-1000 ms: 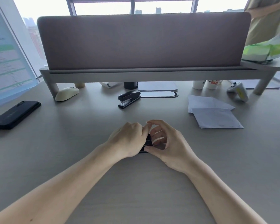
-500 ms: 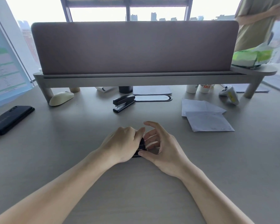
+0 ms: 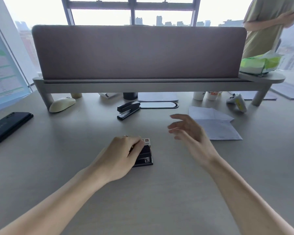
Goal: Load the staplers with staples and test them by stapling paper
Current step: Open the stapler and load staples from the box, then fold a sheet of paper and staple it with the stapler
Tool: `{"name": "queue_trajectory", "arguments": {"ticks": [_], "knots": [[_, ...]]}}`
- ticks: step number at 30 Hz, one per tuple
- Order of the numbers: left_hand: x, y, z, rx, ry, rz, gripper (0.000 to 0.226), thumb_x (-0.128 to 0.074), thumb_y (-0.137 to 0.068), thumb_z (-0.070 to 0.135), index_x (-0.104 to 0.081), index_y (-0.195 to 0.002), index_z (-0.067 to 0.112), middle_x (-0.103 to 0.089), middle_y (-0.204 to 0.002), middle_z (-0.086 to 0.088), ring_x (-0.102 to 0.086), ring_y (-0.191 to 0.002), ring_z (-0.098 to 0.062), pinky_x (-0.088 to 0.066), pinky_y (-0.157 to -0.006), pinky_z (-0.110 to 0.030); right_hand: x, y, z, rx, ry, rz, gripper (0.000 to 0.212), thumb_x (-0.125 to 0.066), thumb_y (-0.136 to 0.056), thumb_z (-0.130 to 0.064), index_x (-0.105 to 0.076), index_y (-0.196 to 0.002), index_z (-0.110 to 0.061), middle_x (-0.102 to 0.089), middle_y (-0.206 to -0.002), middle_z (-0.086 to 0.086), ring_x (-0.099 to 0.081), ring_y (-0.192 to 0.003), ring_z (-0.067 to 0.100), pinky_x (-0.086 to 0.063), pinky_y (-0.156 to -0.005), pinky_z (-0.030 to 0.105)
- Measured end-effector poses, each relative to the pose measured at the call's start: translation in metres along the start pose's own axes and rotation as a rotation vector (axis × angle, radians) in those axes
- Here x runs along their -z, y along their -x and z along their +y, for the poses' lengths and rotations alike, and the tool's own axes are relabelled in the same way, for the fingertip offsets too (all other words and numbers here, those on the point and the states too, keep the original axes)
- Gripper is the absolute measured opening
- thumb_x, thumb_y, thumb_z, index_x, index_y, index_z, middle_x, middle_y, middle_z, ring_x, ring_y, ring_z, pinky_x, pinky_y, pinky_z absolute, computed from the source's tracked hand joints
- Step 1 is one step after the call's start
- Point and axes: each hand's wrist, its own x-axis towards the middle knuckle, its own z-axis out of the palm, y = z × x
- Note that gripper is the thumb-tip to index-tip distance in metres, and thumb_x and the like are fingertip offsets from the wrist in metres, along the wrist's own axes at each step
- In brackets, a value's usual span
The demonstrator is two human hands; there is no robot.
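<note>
The left hand (image 3: 119, 155) is gripping the black stapler (image 3: 143, 158) beside a little red-label box (image 3: 147, 141), its writing too small to read. The right hand (image 3: 192, 133) is hovering, fingers spread apart.

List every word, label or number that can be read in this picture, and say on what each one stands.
No text here can be read with certainty.
Cup: dark and red characters, too blurred to read.
Small box: a red label, too small to read.
Panel at the left: lines of print, too small to read.
Papers: faint print, not legible.
</note>
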Motion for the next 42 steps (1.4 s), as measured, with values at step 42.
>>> {"name": "queue_trajectory", "arguments": {"ticks": [42], "knots": [[-0.012, 0.004, 0.011, -0.007, -0.103, 0.074, 0.047, -0.033, -0.106, 0.045, -0.043, -0.071, 0.016, -0.050, -0.061, -0.002, -0.050, -0.060, -0.022, -0.048, -0.062, -0.039, 0.106, -0.024, 0.063, -0.356, 0.867, 0.574, 0.067, -0.089, -0.080, -0.027, -0.058, -0.136, -0.007, -0.052, -0.144, 0.019, -0.045, -0.136, 0.042, -0.036, -0.112, 0.048]]}}
